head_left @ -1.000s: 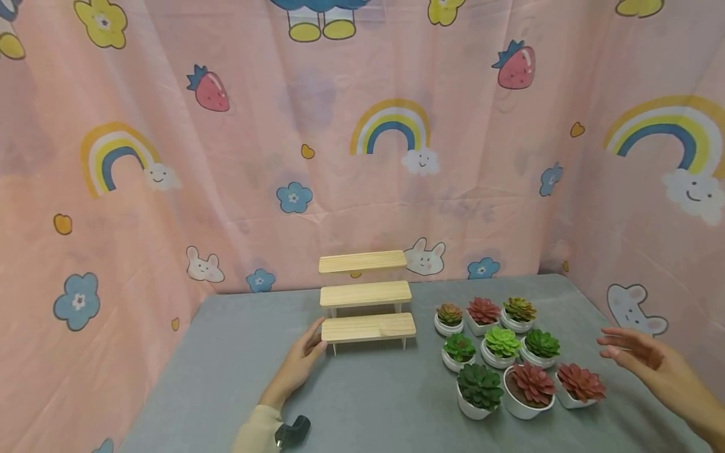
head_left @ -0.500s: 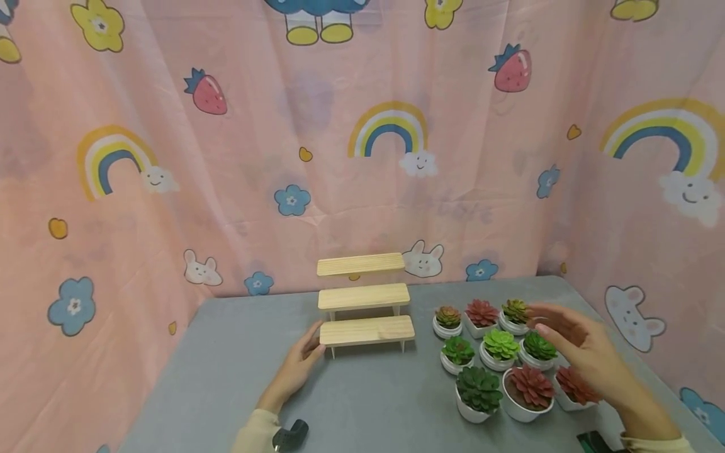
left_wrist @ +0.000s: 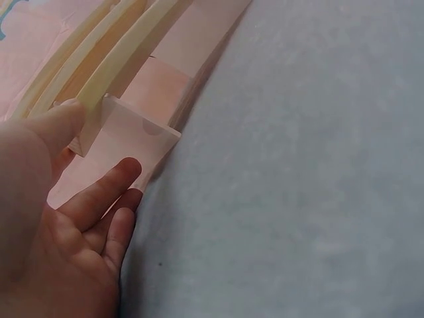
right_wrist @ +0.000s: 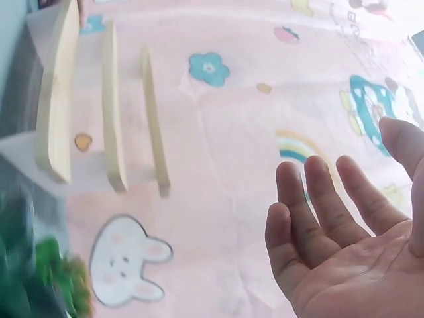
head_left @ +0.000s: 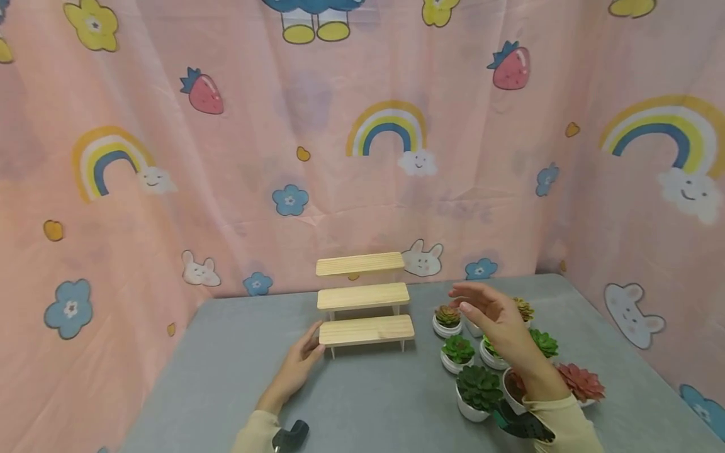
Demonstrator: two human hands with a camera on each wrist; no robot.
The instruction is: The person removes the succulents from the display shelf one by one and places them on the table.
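Observation:
A three-tier display stand [head_left: 367,331] with pale wooden boards and translucent side panels stands at the table's back. My left hand [head_left: 296,366] grips the left end of its lowest board. In the left wrist view, the thumb lies on the board [left_wrist: 126,56] and fingertips touch the side panel [left_wrist: 142,129]. My right hand [head_left: 498,321] hovers over potted artificial succulents, holding nothing, fingers loosely bent and spread. Closest to its fingertips is a small orange-green succulent [head_left: 448,316] in a white pot. The hand and forearm hide several other pots. The right wrist view shows the bare palm [right_wrist: 351,265].
A dark green succulent [head_left: 478,387] stands front left of the group, a red one [head_left: 581,381] at front right. The grey tabletop [head_left: 226,365] ends against a pink patterned curtain [head_left: 243,207] behind and at the sides.
My right hand has swept left from beyond the right of the succulents to above them, near the small orange-green one. The left hand and the stand keep their place.

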